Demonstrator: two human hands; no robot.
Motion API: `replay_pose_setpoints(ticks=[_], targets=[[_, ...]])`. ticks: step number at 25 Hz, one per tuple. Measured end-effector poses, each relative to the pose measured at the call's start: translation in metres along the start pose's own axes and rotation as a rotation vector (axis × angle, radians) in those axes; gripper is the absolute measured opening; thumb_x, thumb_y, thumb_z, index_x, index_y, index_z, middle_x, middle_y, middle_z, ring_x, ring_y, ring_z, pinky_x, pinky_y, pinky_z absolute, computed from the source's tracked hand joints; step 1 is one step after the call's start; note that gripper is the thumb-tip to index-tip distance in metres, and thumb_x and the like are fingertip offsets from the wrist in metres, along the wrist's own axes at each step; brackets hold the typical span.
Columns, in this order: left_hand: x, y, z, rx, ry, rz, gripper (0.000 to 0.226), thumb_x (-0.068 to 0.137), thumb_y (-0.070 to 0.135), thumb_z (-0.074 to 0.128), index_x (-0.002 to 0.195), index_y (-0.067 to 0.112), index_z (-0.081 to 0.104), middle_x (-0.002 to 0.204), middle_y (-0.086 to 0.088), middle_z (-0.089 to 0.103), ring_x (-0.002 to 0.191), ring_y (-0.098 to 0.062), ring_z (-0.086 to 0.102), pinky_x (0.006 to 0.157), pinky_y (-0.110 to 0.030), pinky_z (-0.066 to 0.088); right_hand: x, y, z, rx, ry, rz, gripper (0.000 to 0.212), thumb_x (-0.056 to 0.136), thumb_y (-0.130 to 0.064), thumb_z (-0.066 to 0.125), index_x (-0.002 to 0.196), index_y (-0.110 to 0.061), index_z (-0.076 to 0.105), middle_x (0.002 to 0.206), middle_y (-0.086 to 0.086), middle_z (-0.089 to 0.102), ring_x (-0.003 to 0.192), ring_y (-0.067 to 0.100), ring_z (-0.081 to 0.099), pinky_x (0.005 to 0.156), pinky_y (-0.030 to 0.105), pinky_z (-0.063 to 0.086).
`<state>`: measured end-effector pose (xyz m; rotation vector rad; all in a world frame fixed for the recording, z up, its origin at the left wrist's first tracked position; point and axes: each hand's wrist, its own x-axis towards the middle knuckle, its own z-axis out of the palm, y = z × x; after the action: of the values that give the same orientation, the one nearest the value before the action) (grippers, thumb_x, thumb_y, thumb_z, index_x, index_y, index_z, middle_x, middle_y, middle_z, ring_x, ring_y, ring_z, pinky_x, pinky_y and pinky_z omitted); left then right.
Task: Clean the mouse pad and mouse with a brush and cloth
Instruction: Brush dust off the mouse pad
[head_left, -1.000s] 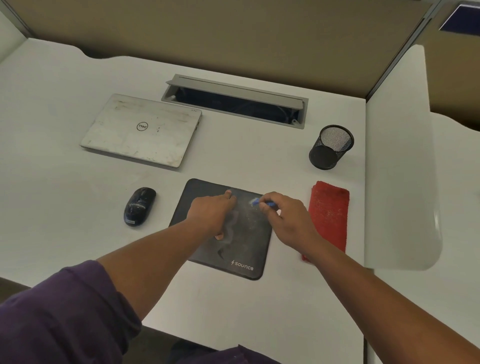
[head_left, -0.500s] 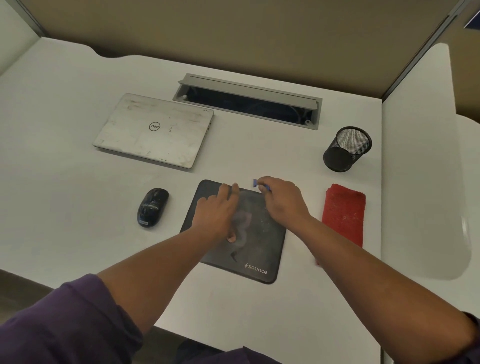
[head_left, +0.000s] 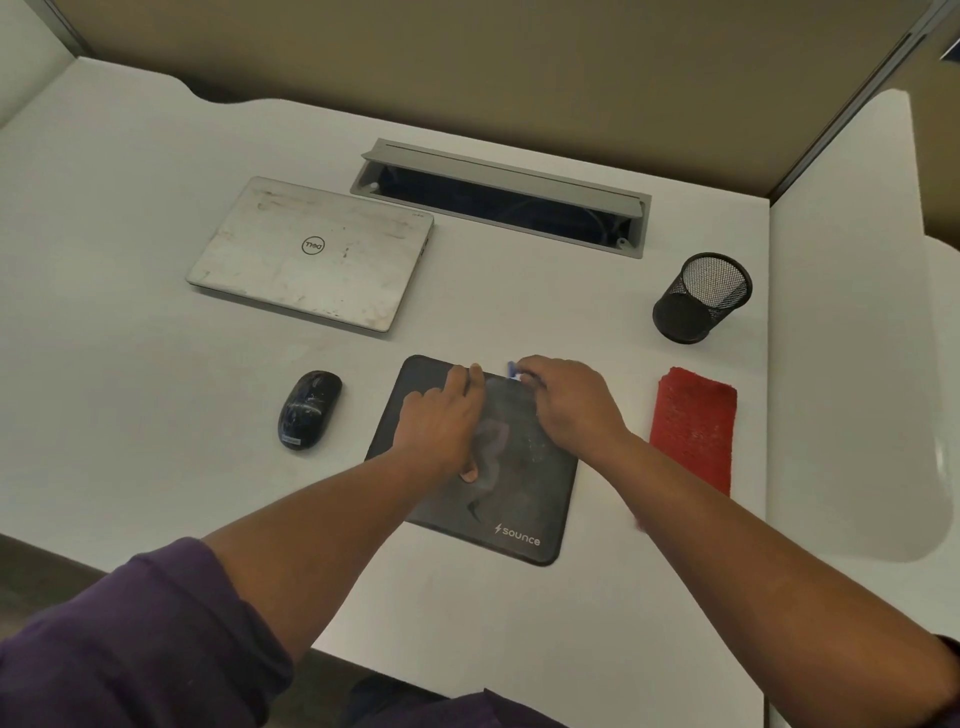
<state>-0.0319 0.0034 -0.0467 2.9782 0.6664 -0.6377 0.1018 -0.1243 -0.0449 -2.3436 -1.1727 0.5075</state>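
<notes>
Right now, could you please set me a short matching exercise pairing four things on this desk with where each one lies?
Things:
1. mouse
2. cloth
3. laptop
4. brush

Places:
A. held in the right hand at the mouse pad's far edge
B. right of the mouse pad
C. left of the mouse pad
D. closed, beyond the mouse

Pairs: 1-C, 2-B, 3-D, 4-A

This is an office cubicle. A white tabletop (head_left: 130, 364) is boxed in by tan partition walls (head_left: 467, 62), with a white divider (head_left: 852, 312) on its right. Behind the closed laptop (head_left: 311, 254) sits a grey cable hatch (head_left: 498, 197) sunk in the tabletop. Right of the laptop stands a mesh pen cup (head_left: 701, 299); in front lie a mouse (head_left: 309, 409) and mouse pad (head_left: 519, 509).
</notes>
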Motion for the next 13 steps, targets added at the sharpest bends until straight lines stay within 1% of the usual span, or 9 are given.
replay_pose_setpoints(ticks=[2, 4, 5, 6, 7, 8, 10, 11, 13], targets=[[0.001, -0.001, -0.001, -0.002, -0.007, 0.003, 0.140, 0.052, 0.052, 0.094, 0.155, 0.011, 0.009, 0.142, -0.006, 0.034, 0.103, -0.029, 0.064, 0.073, -0.038, 0.037, -0.002, 0.000, 0.000, 0.023, -0.065, 0.031, 0.018, 0.099, -0.022, 0.051, 0.104, -0.026, 0.068, 0.095, -0.004, 0.072, 0.083, 0.020, 0.061, 0.073, 0.034, 0.048], [0.002, -0.001, -0.001, 0.004, -0.021, 0.019, 0.138, 0.052, 0.050, 0.094, 0.156, 0.011, 0.011, 0.142, -0.006, 0.033, 0.101, -0.028, 0.064, 0.072, -0.037, 0.038, -0.006, 0.003, 0.000, -0.090, -0.003, 0.065, 0.017, 0.097, -0.020, 0.051, 0.101, -0.026, 0.066, 0.094, -0.004, 0.072, 0.081, 0.021, 0.059, 0.068, 0.034, 0.047], [0.003, 0.000, -0.001, 0.015, -0.022, 0.024, 0.137, 0.052, 0.050, 0.094, 0.155, 0.012, 0.012, 0.142, -0.005, 0.034, 0.100, -0.028, 0.064, 0.071, -0.036, 0.038, -0.009, 0.004, -0.001, -0.077, 0.032, 0.059, 0.017, 0.097, -0.020, 0.051, 0.100, -0.027, 0.066, 0.095, -0.006, 0.072, 0.079, 0.019, 0.058, 0.068, 0.033, 0.046], [0.004, 0.001, -0.001, 0.024, -0.017, 0.029, 0.135, 0.052, 0.049, 0.094, 0.154, 0.013, 0.014, 0.141, -0.005, 0.034, 0.099, -0.028, 0.065, 0.071, -0.036, 0.038, -0.012, 0.005, -0.002, -0.019, 0.019, 0.051, 0.016, 0.098, -0.023, 0.052, 0.102, -0.028, 0.067, 0.097, -0.008, 0.072, 0.080, 0.016, 0.058, 0.069, 0.033, 0.046], [0.004, 0.001, -0.001, 0.025, -0.014, 0.036, 0.133, 0.052, 0.049, 0.094, 0.154, 0.014, 0.016, 0.141, -0.005, 0.035, 0.099, -0.028, 0.065, 0.070, -0.036, 0.037, -0.015, 0.005, -0.002, 0.011, -0.032, 0.060, 0.017, 0.099, -0.025, 0.053, 0.105, -0.030, 0.067, 0.099, -0.007, 0.072, 0.083, 0.017, 0.060, 0.071, 0.033, 0.046], [0.005, 0.002, -0.001, 0.026, -0.016, 0.049, 0.133, 0.052, 0.048, 0.095, 0.154, 0.015, 0.016, 0.141, -0.005, 0.034, 0.099, -0.028, 0.064, 0.070, -0.036, 0.036, -0.017, 0.006, -0.001, -0.020, -0.053, 0.074, 0.017, 0.099, -0.026, 0.052, 0.107, -0.030, 0.067, 0.098, -0.005, 0.072, 0.085, 0.020, 0.062, 0.071, 0.034, 0.046], [0.006, 0.003, 0.001, 0.044, -0.026, 0.079, 0.132, 0.051, 0.046, 0.095, 0.155, 0.019, 0.017, 0.141, -0.005, 0.033, 0.099, -0.028, 0.064, 0.069, -0.036, 0.035, -0.022, 0.010, -0.001, -0.138, 0.036, 0.102, 0.018, 0.098, -0.023, 0.050, 0.105, -0.030, 0.066, 0.093, -0.004, 0.071, 0.086, 0.024, 0.063, 0.069, 0.035, 0.043], [0.007, 0.004, 0.001, 0.060, -0.018, 0.091, 0.131, 0.051, 0.045, 0.095, 0.155, 0.021, 0.018, 0.140, -0.005, 0.034, 0.100, -0.028, 0.064, 0.069, -0.036, 0.036, -0.024, 0.012, -0.004, -0.097, 0.070, 0.105, 0.018, 0.098, -0.023, 0.050, 0.104, -0.030, 0.066, 0.092, -0.005, 0.071, 0.085, 0.023, 0.063, 0.071, 0.036, 0.044], [0.009, 0.004, 0.000, 0.075, -0.004, 0.114, 0.127, 0.050, 0.044, 0.095, 0.153, 0.024, 0.021, 0.138, -0.004, 0.034, 0.103, -0.028, 0.061, 0.071, -0.036, 0.039, -0.025, 0.014, -0.007, -0.004, 0.016, 0.129, 0.018, 0.100, -0.025, 0.050, 0.106, -0.027, 0.067, 0.095, -0.003, 0.071, 0.087, 0.023, 0.062, 0.075, 0.037, 0.048]])
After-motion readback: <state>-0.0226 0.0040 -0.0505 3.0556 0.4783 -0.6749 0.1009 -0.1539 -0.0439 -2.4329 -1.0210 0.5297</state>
